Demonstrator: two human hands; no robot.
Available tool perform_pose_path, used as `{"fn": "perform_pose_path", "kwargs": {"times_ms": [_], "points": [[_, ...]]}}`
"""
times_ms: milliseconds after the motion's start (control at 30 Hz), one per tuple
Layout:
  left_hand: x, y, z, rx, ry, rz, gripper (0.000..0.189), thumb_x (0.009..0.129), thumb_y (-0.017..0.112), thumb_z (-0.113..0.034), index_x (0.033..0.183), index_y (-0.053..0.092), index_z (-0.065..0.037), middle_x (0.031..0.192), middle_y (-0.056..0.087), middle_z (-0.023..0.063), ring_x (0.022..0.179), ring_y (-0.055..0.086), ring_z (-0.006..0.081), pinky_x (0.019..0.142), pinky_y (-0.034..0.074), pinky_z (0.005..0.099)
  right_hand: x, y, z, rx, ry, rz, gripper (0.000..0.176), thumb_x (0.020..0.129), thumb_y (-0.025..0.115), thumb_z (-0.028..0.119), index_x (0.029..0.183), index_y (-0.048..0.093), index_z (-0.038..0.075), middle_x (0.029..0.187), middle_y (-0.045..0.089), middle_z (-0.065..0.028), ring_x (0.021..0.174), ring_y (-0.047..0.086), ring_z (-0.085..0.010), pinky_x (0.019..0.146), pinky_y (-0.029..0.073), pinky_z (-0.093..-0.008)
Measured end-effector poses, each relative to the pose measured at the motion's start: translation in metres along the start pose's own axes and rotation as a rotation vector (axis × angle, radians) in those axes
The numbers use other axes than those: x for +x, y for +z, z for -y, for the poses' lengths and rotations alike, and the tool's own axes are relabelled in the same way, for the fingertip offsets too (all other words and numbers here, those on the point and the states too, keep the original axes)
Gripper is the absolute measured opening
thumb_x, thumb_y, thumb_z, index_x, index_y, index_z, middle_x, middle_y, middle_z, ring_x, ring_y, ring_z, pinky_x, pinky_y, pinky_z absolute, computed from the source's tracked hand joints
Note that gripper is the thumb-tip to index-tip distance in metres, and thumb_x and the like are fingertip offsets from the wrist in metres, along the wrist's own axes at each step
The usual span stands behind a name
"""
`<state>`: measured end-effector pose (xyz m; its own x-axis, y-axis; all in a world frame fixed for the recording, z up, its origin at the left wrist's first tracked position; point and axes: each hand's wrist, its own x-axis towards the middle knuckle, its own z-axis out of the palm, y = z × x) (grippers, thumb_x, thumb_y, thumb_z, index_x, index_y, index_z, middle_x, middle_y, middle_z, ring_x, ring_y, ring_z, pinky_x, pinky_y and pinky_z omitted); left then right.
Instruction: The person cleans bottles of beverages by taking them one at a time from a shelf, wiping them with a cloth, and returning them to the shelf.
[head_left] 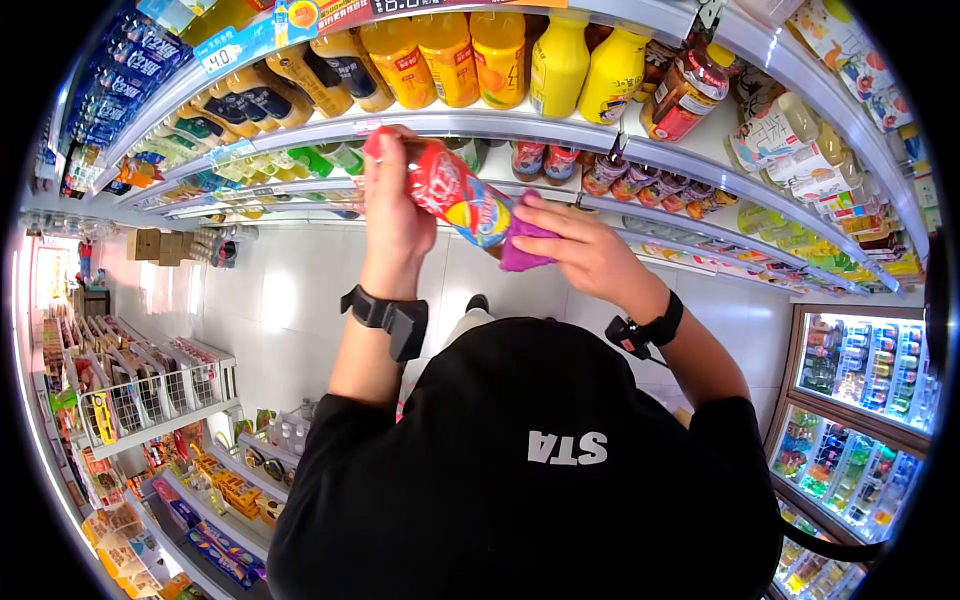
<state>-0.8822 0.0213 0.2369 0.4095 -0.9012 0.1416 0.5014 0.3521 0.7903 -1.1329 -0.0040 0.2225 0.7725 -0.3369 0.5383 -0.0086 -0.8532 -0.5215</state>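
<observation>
My left hand [396, 205] is wrapped round the capped end of a drink bottle [452, 190] with a red, yellow and blue label. Its red cap [377, 142] sticks out by the thumb. The bottle is tilted, its base pointing down to the right. At that base, my right hand [585, 245] presses a purple cloth [527, 235] against the bottle, fingers closed over the fabric. Part of the bottle's lower end is hidden by the cloth. Both hands are in front of the drinks shelf.
Behind the hands, a curved shelf edge [480, 122] carries orange juice bottles [445, 60] and yellow bottles [560, 65]. Lower tiers hold more drinks. Glass-door fridges [860, 360] stand at right, snack racks [150, 390] at left. Cardboard boxes [158, 245] sit on the tiled floor [290, 290].
</observation>
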Motion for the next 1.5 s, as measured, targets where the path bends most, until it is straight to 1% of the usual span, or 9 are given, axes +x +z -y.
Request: {"fn": "perform_pose_path", "kwargs": {"times_ms": [133, 200, 333, 633, 867, 967, 1100, 1333, 1500], "points": [[0.003, -0.007, -0.016, -0.104, 0.057, 0.011, 0.037, 0.103, 0.042, -0.046, 0.110, 0.050, -0.011, 0.105, 0.064, 0.0148, 0.099, 0.062, 0.0284, 0.094, 0.050, 0.0506, -0.044, 0.017, -0.018, 0.178, 0.368, -0.068, 0.039, 0.088, 0.054, -0.004, 0.125, 0.062, 0.008, 0.136, 0.057, -0.0139, 0.122, 0.057, -0.0306, 0.103, 0.047, -0.0398], [-0.001, 0.002, -0.020, -0.162, 0.010, 0.076, 0.037, 0.102, 0.043, -0.046, 0.111, 0.049, -0.011, 0.107, 0.063, 0.0158, 0.100, 0.062, 0.0290, 0.094, 0.050, 0.0526, -0.041, 0.028, -0.015, 1.379, 1.025, -0.475, 0.038, 0.100, 0.050, 0.011, 0.138, 0.049, 0.006, 0.139, 0.053, -0.0155, 0.122, 0.057, -0.0308, 0.104, 0.046, -0.0449], [-0.003, 0.007, 0.009, 0.085, 0.084, 0.141, 0.041, 0.101, 0.046, -0.047, 0.115, 0.047, -0.009, 0.111, 0.061, 0.0174, 0.100, 0.062, 0.0297, 0.093, 0.051, 0.0518, -0.014, 0.030, -0.004, 1.885, 1.045, -0.397, 0.049, 0.105, 0.041, 0.036, 0.144, 0.038, 0.006, 0.140, 0.051, -0.0163, 0.127, 0.052, -0.0329, 0.109, 0.041, -0.0510], [-0.023, 0.038, 0.025, 0.235, 0.168, 0.446, 0.062, 0.091, 0.061, -0.054, 0.123, 0.040, -0.005, 0.115, 0.062, 0.0249, 0.101, 0.065, 0.0304, 0.088, 0.055, 0.0437, -0.019, 0.056, -0.018, 1.652, 1.130, -0.447, 0.045, 0.105, 0.031, 0.041, 0.133, 0.048, 0.010, 0.117, 0.065, -0.0142, 0.092, 0.068, -0.0361, 0.076, 0.054, -0.0414], [-0.050, 0.056, 0.051, 0.150, 0.048, 0.384, 0.115, 0.069, 0.090, -0.033, 0.151, 0.015, -0.004, 0.144, 0.040, 0.0120, 0.135, 0.040, 0.0239, 0.113, 0.032, 0.0402, 0.007, 0.049, -0.003, 1.462, 1.022, -0.857, 0.040, 0.107, 0.033, 0.037, 0.133, 0.047, 0.010, 0.125, 0.061, -0.0090, 0.107, 0.064, -0.0276, 0.082, 0.054, -0.0433], [-0.032, 0.051, 0.051, 0.366, 0.071, 0.047, 0.103, 0.075, 0.083, -0.015, 0.151, 0.013, -0.006, 0.135, 0.045, 0.0126, 0.119, 0.049, 0.0200, 0.101, 0.043, 0.0362, 0.002, 0.054, -0.003, 1.278, 0.903, -0.716, 0.032, 0.106, 0.042, 0.026, 0.131, 0.049, 0.008, 0.127, 0.059, -0.0074, 0.113, 0.060, -0.0211, 0.091, 0.050, -0.0375], [-0.014, 0.044, 0.029, 0.087, -0.079, 0.040, 0.039, 0.106, 0.042, -0.030, 0.138, 0.033, -0.009, 0.120, 0.055, 0.0105, 0.102, 0.060, 0.0205, 0.087, 0.053, 0.0356, 0.008, 0.029, 0.011, 0.495, 0.579, -0.406, 0.034, 0.100, 0.053, 0.015, 0.133, 0.051, 0.005, 0.137, 0.051, -0.0141, 0.124, 0.053, -0.0273, 0.103, 0.043, -0.0347], [-0.040, 0.033, 0.043, -0.095, -0.567, 0.210, 0.080, 0.095, 0.020, -0.071, 0.141, 0.041, -0.009, 0.133, 0.056, 0.0112, 0.122, 0.056, 0.0251, 0.102, 0.048, 0.0398, 0.049, 0.007, 0.021, -0.014, 0.143, -0.263, 0.051, 0.091, 0.061, 0.006, 0.141, 0.050, 0.009, 0.156, 0.026, -0.0210, 0.142, 0.032, -0.0380, 0.114, 0.032, -0.0418], [-0.045, 0.008, 0.053, -0.048, -0.688, 0.361, 0.089, 0.088, 0.022, -0.080, 0.137, 0.045, -0.008, 0.117, 0.064, 0.0171, 0.087, 0.070, 0.0291, 0.075, 0.060, 0.0461, 0.070, -0.007, -0.003, 0.189, 0.315, -0.460, 0.045, 0.099, 0.054, 0.015, 0.142, 0.045, 0.007, 0.147, 0.041, -0.0192, 0.135, 0.044, -0.0305, 0.108, 0.038, -0.0366]]}}
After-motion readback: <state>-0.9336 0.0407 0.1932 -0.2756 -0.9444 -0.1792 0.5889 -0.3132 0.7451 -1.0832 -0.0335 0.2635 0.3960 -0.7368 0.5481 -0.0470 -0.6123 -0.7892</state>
